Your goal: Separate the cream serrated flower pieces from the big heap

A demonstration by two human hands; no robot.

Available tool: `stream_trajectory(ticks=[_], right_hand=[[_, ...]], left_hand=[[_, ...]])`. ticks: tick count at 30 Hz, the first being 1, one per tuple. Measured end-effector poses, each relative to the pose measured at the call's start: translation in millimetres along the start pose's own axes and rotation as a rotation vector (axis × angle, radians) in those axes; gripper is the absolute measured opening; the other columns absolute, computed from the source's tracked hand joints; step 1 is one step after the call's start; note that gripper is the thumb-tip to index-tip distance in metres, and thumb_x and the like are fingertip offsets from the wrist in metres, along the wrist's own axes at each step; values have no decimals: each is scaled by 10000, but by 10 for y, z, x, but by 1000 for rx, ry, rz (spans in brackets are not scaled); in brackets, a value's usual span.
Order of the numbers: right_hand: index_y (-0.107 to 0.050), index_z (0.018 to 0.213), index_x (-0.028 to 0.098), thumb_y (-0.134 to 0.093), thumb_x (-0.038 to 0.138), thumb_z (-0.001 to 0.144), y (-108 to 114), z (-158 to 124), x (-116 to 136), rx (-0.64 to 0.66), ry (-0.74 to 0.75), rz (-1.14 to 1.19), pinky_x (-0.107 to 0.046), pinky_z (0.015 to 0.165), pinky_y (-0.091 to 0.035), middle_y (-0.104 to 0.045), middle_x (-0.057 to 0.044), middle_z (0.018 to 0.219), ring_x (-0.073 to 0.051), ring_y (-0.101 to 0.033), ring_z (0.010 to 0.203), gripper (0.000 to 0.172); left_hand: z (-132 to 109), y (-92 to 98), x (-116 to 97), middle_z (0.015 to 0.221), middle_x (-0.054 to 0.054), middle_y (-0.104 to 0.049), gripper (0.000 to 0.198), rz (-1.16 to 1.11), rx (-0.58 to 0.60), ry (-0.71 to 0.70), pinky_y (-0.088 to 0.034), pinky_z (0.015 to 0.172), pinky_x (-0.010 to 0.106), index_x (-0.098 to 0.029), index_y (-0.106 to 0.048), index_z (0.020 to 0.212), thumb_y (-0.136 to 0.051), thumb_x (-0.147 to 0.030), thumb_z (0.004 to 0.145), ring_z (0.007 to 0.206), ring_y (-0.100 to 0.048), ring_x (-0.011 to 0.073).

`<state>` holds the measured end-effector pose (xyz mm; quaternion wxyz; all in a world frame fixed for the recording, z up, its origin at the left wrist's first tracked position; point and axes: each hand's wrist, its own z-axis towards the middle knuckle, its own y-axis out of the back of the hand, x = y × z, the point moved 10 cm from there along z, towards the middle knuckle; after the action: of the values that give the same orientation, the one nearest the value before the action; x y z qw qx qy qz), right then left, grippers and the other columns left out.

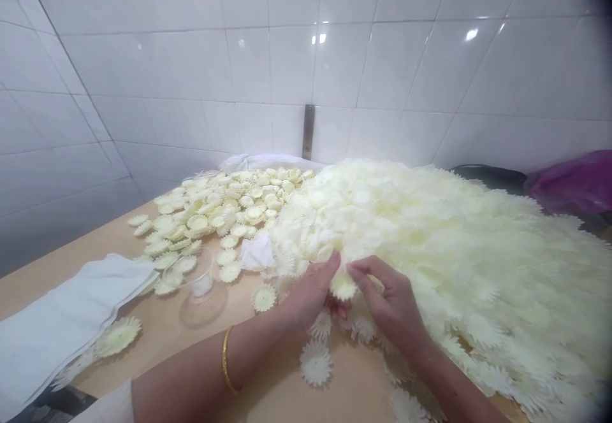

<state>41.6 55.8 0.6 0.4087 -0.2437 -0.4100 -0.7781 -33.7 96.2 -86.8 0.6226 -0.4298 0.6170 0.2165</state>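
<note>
Tan tabletop (272, 381), white tiled wall (182, 66); pale fringed-disc heap (478, 257) crowds right; left hand (310, 289) grasps pale-yellow fringed disc (343, 289), right hand (394, 302) pinches its edge

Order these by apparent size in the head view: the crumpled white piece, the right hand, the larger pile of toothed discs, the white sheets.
1. Larger pile of toothed discs
2. White sheets
3. Right hand
4. Crumpled white piece

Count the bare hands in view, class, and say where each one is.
2. The left hand is left of the pale flower, the right hand right of it, before the big pile. No other hand shows.
</note>
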Motion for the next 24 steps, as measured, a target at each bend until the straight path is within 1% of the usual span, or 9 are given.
stream_trajectory(ticks=[4,8,10,12,14,15,17,19,24], right_hand=[[-521,677,179,-446,304,838,216,-17,-94,-173,-79,-117,-235,538,-385,-535,4,599,-126,-481,545,217],[-456,621,182,-412,336,854,416,-12,-171,-305,-123,-167,-215,474,-342,-486,20,539,-101,-416,472,283],[-418,567,186,-404,348,856,445,12,-195,-305,-109,-224,-218,464,-325,-439,27,498,-100,-395,458,332],[-438,579,185,-428,323,840,420,39,-205,-271,-67,-304,-235,504,-349,-463,12,539,-121,-435,516,296],[-517,721,175,-445,250,812,394,49,-207,-259,-18,-366,-275,592,-396,-541,-36,698,-166,-501,658,138],[-535,820,169,-441,212,798,385,47,-206,-261,1,-380,-303,645,-412,-558,-62,795,-190,-515,743,106],[-531,932,161,-423,168,787,378,39,-195,-275,29,-384,-344,711,-420,-555,-90,893,-215,-510,840,181],[-539,905,165,-418,169,794,361,34,-157,-274,58,-371,-359,730,-419,-556,-86,874,-216,-507,842,165],[-540,803,176,-412,202,824,337,23,-40,-259,100,-307,-333,707,-421,-561,-60,800,-192,-519,783,132]], left_hand=[[5,-155,-29,525,29,-578,338,-62,143,17,-393,415,190,-157,-440,707,-641,-426,665,455,-573,130],[39,-125,-62,629,80,-622,285,-138,107,33,-433,441,203,-137,-446,775,-628,-344,702,499,-608,146],[79,-58,-71,693,99,-628,254,-193,46,45,-457,469,210,-125,-455,834,-617,-284,718,535,-619,146],[120,19,-72,705,85,-612,231,-244,-28,64,-463,474,204,-124,-458,849,-617,-217,709,554,-622,144],[151,69,-74,671,53,-586,213,-267,-85,82,-447,450,184,-128,-464,834,-615,-151,685,536,-606,127],[162,72,-76,647,41,-576,212,-266,-95,89,-432,434,173,-129,-472,835,-609,-122,674,515,-589,113],[175,50,-86,603,30,-566,220,-255,-85,90,-408,416,157,-122,-493,861,-591,-90,667,475,-549,87],[180,11,-94,590,31,-570,217,-258,-54,75,-398,418,151,-116,-508,862,-584,-79,663,458,-527,73],[174,-16,-74,635,61,-618,167,-249,-16,37,-372,405,151,-124,-497,760,-615,-100,645,413,-500,57]])
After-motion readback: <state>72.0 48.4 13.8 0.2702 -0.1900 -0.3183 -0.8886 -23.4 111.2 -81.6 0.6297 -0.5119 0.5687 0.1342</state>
